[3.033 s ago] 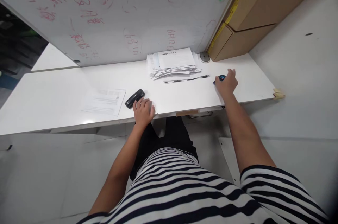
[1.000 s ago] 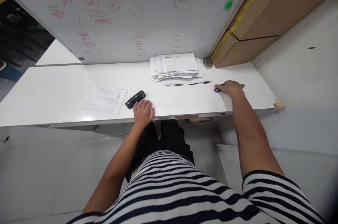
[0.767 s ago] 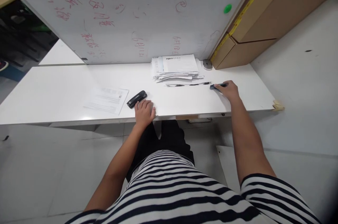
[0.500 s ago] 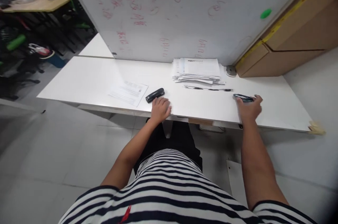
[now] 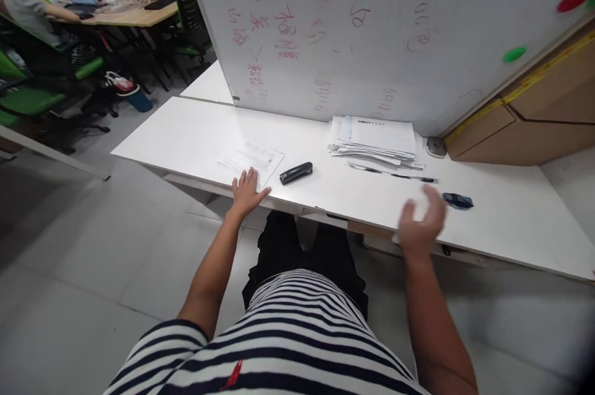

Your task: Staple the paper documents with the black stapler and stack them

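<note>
My left hand [image 5: 248, 193] lies spread at the near edge of a printed sheet of paper [image 5: 258, 158], fingertips on it. Just right of the sheet, a black stapler [image 5: 296, 173] rests on the white table [image 5: 186, 134]. My right hand [image 5: 423, 221], blurred by motion, is over the table's front edge with thumb and fingers apart and nothing visible between them. Beyond it to the right lies a small dark blue item [image 5: 458, 200], its kind unclear. A thin black-and-clear pen-like strip [image 5: 393, 172] lies in front of the paper stack [image 5: 372, 137].
A whiteboard [image 5: 325, 35] with red writing stands along the table's back. Cardboard boxes [image 5: 520, 128] are at the back right, beside a small grey device [image 5: 436, 147]. At far left are a seated person [image 5: 32, 17], green chairs [image 5: 28, 94] and a blue bin [image 5: 137, 97].
My right hand has let go of the dark blue item and moved left, away from it. My left hand has shifted from beside the stapler to the paper. The camera view has turned left.
</note>
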`<state>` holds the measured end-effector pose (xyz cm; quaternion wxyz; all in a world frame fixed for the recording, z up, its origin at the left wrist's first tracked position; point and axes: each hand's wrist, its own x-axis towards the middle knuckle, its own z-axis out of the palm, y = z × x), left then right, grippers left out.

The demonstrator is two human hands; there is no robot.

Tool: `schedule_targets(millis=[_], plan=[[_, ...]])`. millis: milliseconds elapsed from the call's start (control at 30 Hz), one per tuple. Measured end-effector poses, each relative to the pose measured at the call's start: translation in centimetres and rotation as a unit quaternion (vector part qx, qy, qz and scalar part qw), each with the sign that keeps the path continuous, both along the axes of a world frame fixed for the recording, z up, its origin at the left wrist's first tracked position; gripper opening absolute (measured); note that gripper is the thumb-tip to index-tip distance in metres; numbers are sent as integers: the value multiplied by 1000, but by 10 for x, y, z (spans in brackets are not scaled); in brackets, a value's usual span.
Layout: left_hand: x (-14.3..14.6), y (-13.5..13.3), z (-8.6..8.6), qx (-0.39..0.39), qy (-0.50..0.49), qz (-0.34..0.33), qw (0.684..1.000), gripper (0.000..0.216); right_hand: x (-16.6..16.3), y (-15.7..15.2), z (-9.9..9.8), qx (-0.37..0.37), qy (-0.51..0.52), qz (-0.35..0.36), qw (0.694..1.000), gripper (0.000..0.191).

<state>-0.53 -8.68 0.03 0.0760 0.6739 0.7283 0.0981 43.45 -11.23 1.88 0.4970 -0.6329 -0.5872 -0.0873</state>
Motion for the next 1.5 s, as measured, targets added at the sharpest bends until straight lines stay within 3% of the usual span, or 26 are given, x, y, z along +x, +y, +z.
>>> schedule_targets(millis=[100,200,300,400,567,633,733,867,1000,1133,1233,1300,1400,1433,1500], plan=[[3,-2,-12,17,-8,32,999,65,-98,-43,-4,-28,-54,190,980,35],[14,-6,-14,58,-19,63,996,57,-160,-72,-15,-96,-19,294,951,34],[26,-10,-13,110,-26,109,988,48,-178,-86,-22,-112,6,374,920,32],[35,-10,-12,161,-31,154,974,41,-170,-89,-22,-89,20,413,906,27],[34,-2,-11,199,-85,124,968,34,-148,-91,-28,-70,53,348,933,23],[28,4,-8,211,-147,156,954,31,-140,-94,-33,-54,73,304,948,23],[16,15,-2,224,-304,228,897,30,-129,-101,-38,-61,134,226,963,19],[4,24,3,235,-438,260,828,30,-118,-105,-42,-125,234,137,954,18],[-1,25,10,265,-438,277,813,28,-112,-106,-47,-148,279,98,944,22],[6,16,33,336,-379,264,821,32,-109,-107,-50,-177,316,103,926,25],[28,-3,50,406,-282,169,853,31,-111,-104,-47,-239,400,159,870,29],[51,-20,51,411,-224,10,884,26,-114,-98,-42,-276,488,221,798,35],[95,-45,37,320,-187,-263,891,15,-119,-86,-32,-304,589,313,680,50],[109,-53,30,286,-185,-317,885,14,-121,-81,-29,-309,606,332,654,56],[136,-64,13,228,-187,-372,880,14,-123,-74,-26,-316,617,337,637,59]])
